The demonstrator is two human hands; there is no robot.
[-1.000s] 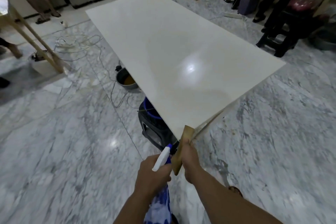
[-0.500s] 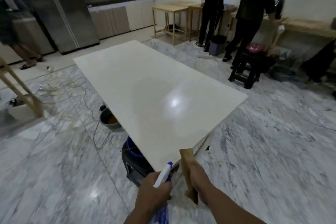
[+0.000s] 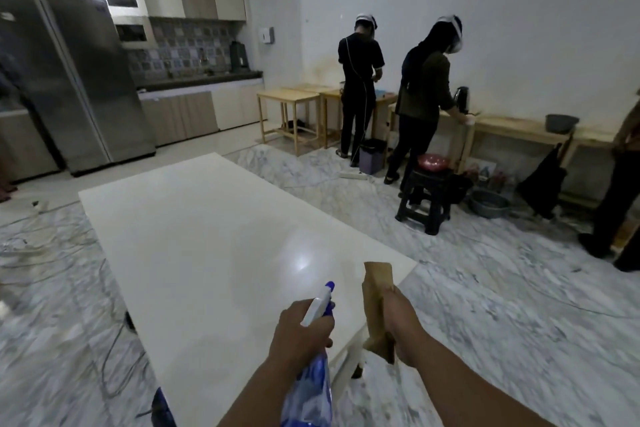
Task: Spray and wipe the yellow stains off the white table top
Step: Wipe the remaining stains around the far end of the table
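Observation:
The white table top (image 3: 207,246) stretches away from me, glossy, with a light glare near its near end; I see no yellow stains on it. My left hand (image 3: 298,333) grips a spray bottle (image 3: 311,381) with blue liquid and a white and blue nozzle, held over the table's near corner. My right hand (image 3: 401,322) holds a folded brown cloth (image 3: 377,291) upright just past the near right edge of the table.
Two people (image 3: 360,87) stand at wooden side tables (image 3: 291,97) by the far wall. A black stool (image 3: 427,194) with a red bowl, a grey basin (image 3: 488,203) and a small bin (image 3: 372,156) sit right of the table. Cables (image 3: 41,246) lie on the marble floor at left. A dark bucket (image 3: 162,409) shows under the near edge.
The view has tilted up from the table to the room. Both hands rose higher over the table's near corner, with the bottle and cloth still held.

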